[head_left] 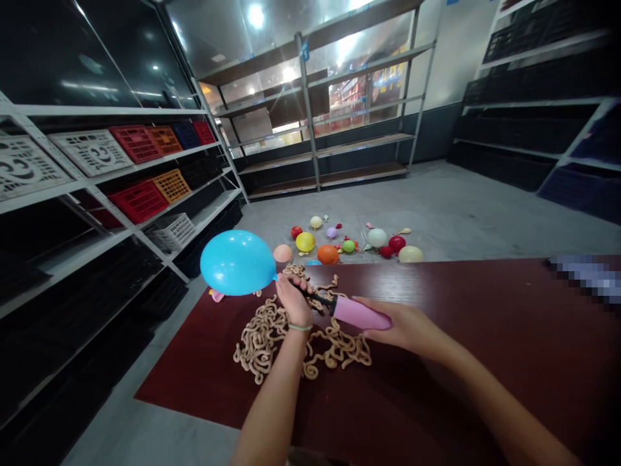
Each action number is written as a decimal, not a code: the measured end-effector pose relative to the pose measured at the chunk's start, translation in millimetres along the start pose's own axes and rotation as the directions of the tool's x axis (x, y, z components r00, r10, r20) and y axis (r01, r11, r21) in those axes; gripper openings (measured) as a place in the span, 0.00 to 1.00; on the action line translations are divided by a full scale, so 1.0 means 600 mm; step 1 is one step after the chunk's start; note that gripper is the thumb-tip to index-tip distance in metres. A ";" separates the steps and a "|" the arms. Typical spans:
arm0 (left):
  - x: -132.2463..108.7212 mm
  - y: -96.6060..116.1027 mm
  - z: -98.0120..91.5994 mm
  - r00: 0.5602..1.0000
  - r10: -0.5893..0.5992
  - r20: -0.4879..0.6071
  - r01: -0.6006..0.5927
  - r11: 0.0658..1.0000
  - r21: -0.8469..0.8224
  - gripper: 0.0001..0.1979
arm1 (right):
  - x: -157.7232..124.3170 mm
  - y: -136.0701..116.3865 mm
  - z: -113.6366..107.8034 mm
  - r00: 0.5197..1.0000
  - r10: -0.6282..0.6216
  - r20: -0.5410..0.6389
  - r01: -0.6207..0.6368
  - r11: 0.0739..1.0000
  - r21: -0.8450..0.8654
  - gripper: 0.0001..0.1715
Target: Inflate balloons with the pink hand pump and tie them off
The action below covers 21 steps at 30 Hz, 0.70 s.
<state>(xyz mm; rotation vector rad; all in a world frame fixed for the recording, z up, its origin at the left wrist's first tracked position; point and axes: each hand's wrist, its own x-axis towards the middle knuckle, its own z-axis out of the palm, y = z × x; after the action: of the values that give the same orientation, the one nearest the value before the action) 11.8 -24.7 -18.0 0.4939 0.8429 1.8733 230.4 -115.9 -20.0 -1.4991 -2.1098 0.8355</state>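
A blue balloon [237, 262], swollen to a rounded oval, sticks out to the left above the table. Its neck is pinched in my left hand [294, 301], whose fingers are closed around the neck and the black front end of a balloon pump. My right hand [405, 327] wraps round the pump's pink body [359, 313] from the right. A black shaft shows between the two hands. Below them lies a tangled heap of tan, curly, rope-like pieces [262, 336], partly covered by my left wrist.
The dark red table [460, 298] ends at a far edge. On the floor beyond lie several balloons, including an orange balloon [328, 254] and a yellow one. Shelves with plastic crates [136, 144] line the left. A blurred, pixelated object [589, 275] rests at the table's right.
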 end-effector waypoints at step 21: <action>-0.002 0.025 0.001 0.994 0.037 -0.099 -0.039 0.999 -0.013 0.11 | 0.006 0.019 0.004 0.999 -0.015 0.052 0.009 0.994 0.111 0.46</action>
<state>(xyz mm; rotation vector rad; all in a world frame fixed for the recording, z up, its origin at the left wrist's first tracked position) 3.4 -30.0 -6.5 0.4139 0.8895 1.9503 235.7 -110.4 -29.9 -1.4201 -2.0715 0.9812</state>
